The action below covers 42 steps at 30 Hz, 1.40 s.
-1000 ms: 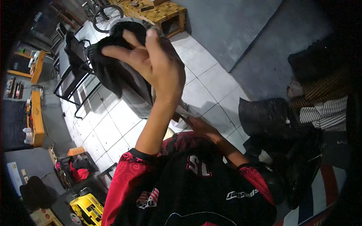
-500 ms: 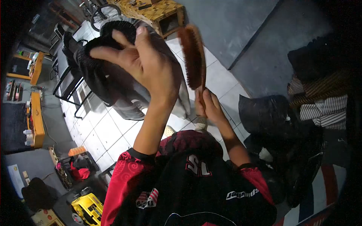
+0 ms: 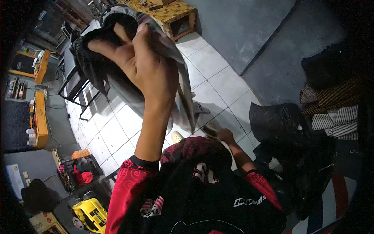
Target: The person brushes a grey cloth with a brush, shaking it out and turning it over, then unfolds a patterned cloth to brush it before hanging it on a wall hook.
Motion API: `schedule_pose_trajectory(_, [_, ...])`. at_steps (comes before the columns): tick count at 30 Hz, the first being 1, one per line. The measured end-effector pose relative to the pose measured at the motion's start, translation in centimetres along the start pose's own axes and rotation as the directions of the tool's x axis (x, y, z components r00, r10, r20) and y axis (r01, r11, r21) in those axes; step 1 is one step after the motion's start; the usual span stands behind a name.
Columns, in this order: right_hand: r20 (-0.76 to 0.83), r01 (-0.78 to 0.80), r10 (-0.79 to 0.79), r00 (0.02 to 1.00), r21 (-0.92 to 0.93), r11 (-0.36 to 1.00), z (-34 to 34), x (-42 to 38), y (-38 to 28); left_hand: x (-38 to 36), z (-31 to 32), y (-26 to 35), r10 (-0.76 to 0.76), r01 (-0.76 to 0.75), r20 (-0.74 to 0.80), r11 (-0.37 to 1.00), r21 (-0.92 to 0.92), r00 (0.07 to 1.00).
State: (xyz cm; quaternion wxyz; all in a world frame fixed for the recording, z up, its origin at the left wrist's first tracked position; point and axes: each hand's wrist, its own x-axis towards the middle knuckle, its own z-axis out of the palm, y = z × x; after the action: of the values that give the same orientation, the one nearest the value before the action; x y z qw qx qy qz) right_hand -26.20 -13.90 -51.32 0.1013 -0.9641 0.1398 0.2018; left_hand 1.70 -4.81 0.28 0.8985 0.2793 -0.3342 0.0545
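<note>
A grey garment (image 3: 124, 84) with a dark elastic edge hangs from my left hand (image 3: 150, 72), raised at the upper left of centre. Its fingers reach into the dark opening, with the thumb on the rim of the cloth. Low near my lap, to the right of the garment, my right hand (image 3: 225, 135) is closed around the handle of a brush (image 3: 210, 131). Most of the brush is foreshortened and its bristles are hard to make out.
A woven-top wooden table (image 3: 171, 17) stands at the top. Folded striped cloths (image 3: 337, 121) and a black bag (image 3: 272, 121) are on the right. At the lower left are a crate (image 3: 82, 171) of items and a yellow toy vehicle (image 3: 91, 212). White floor tiles lie below.
My right hand has dropped with the brush, from beside the garment down towards my lap. My left hand and the garment have shifted slightly left, and the cloth's lower part has swung.
</note>
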Motion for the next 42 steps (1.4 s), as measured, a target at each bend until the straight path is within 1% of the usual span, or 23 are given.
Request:
schedule_pose_trajectory(3, [-0.069, -0.185, 0.276, 0.959, 0.586, 0.789, -12.5, -0.6, -2.4, -0.4, -2.0, -1.0, -0.012, 0.026, -0.094, 0.988, 0.149, 0.996])
schedule_pose_trajectory(5, [-0.149, -0.033, 0.347, 0.926, 0.884, 0.467, -21.8, -1.2, -4.9, -0.9, -1.6, -1.1, -0.082, 0.088, -0.064, 0.990, 0.106, 0.995])
schedule_pose_trajectory(7, [-0.280, 0.179, 0.379, 0.882, 0.943, 0.280, -29.6, -2.1, -8.2, -1.8, 0.9, 0.1, -0.169, 0.173, -0.082, 0.984, 0.042, 0.982])
schedule_pose_trajectory(8, [-0.392, 0.262, 0.382, 0.837, 0.900, 0.349, -31.5, -2.6, -9.6, -2.4, 0.9, 0.0, -0.213, 0.212, -0.047, 0.977, -0.029, 0.976])
schedule_pose_trajectory(9, [-0.503, 0.318, 0.369, 0.781, 0.829, 0.459, -32.3, -2.5, -10.7, -2.8, 1.4, 0.6, -0.299, 0.306, -0.074, 0.943, 0.126, 0.951])
schedule_pose_trajectory(10, [-0.602, 0.336, 0.328, 0.728, 0.730, 0.595, -32.1, -1.8, -11.6, -3.2, 1.9, 1.0, -0.351, 0.354, -0.047, 0.932, 0.082, 0.935])
schedule_pose_trajectory(12, [-0.642, 0.492, 0.299, 0.706, 0.749, 0.445, -29.8, 0.1, -13.4, -3.8, 3.5, 1.7, -0.411, 0.412, 0.026, 0.909, -0.063, 0.911])
schedule_pose_trajectory(14, [-0.617, 0.488, 0.171, 0.768, 0.737, 0.468, -29.2, -0.1, -13.4, -2.9, 2.7, 2.4, -0.432, 0.448, 0.142, 0.888, -0.107, 0.891])
schedule_pose_trajectory(15, [-0.761, 0.592, 0.046, 0.648, 0.540, 0.598, -28.1, 0.6, -13.1, -2.2, 2.2, 2.8, -0.434, 0.463, 0.201, 0.877, -0.127, 0.878])
schedule_pose_trajectory(17, [-0.595, 0.447, -0.063, 0.801, 0.525, 0.725, -15.9, 5.1, -10.8, -0.9, 1.6, 2.9, -0.413, 0.435, 0.150, 0.883, -0.173, 0.898])
schedule_pose_trajectory(19, [-0.557, 0.230, 0.150, 0.816, 0.554, 0.800, -2.9, 6.5, -8.7, 0.2, 0.5, 3.6, -0.452, 0.479, 0.184, 0.866, -0.143, 0.873])
schedule_pose_trajectory(20, [-0.182, -0.036, 0.193, 0.964, 0.632, 0.774, -6.7, 3.8, -7.7, 0.1, -0.1, 4.0, -0.456, 0.474, 0.140, 0.868, -0.146, 0.879])
schedule_pose_trajectory(21, [0.224, -0.311, 0.219, 0.950, 0.597, 0.740, -12.0, 0.7, -7.0, 0.4, -0.8, 4.3, -0.457, 0.459, 0.053, 0.886, -0.056, 0.888])
schedule_pose_trajectory(24, [-0.148, -0.081, 0.162, 0.976, 0.442, 0.893, -1.4, 0.7, -2.2, 0.9, -1.5, 5.0, -0.489, 0.493, 0.072, 0.869, -0.050, 0.869])
schedule_pose_trajectory(27, [0.074, -0.345, 0.526, 0.847, 0.829, 0.439, -11.7, -0.5, -3.3, 0.6, -2.7, 4.8, -0.539, 0.540, 0.062, 0.842, 0.000, 0.840])
schedule_pose_trajectory(29, [-0.293, 0.053, 0.590, 0.752, 0.920, 0.388, -20.9, -1.8, -6.1, 0.2, -2.2, 4.3, -0.568, 0.568, 0.006, 0.823, 0.030, 0.823])
schedule_pose_trajectory(31, [-0.331, 0.251, 0.585, 0.740, 0.943, 0.217, -31.9, -4.7, -10.4, -0.3, -1.5, 4.0, -0.603, 0.604, -0.022, 0.797, 0.023, 0.797])
schedule_pose_trajectory(33, [-0.436, 0.405, 0.544, 0.717, 0.896, 0.183, -34.3, -4.8, -13.0, -0.5, -1.3, 3.5, -0.617, 0.619, 0.045, 0.785, -0.039, 0.785])
schedule_pose_trajectory(34, [-0.598, 0.441, 0.421, 0.682, 0.796, 0.415, -33.5, -4.6, -13.5, -0.6, -1.2, 3.4, -0.632, 0.636, 0.072, 0.768, -0.074, 0.771])
schedule_pose_trajectory(36, [-0.762, 0.613, 0.210, 0.612, 0.625, 0.484, -33.3, -4.4, -14.6, -0.8, -0.3, 3.4, -0.644, 0.656, 0.131, 0.749, -0.091, 0.754])
schedule_pose_trajectory(39, [-0.356, 0.257, 0.122, 0.926, 0.835, 0.487, -28.6, -1.7, -14.0, -0.2, -0.6, 3.4, -0.544, 0.552, 0.102, 0.829, -0.089, 0.833])
schedule_pose_trajectory(40, [-0.387, 0.255, 0.071, 0.919, 0.724, 0.641, -23.7, -0.5, -12.4, 0.0, 0.0, 3.6, -0.500, 0.501, 0.019, 0.865, -0.036, 0.866])
schedule_pose_trajectory(42, [-0.421, 0.245, -0.011, 0.907, 0.507, 0.826, -17.5, 0.3, -9.6, 0.8, 0.1, 4.0, -0.435, 0.438, 0.055, 0.897, -0.063, 0.899])
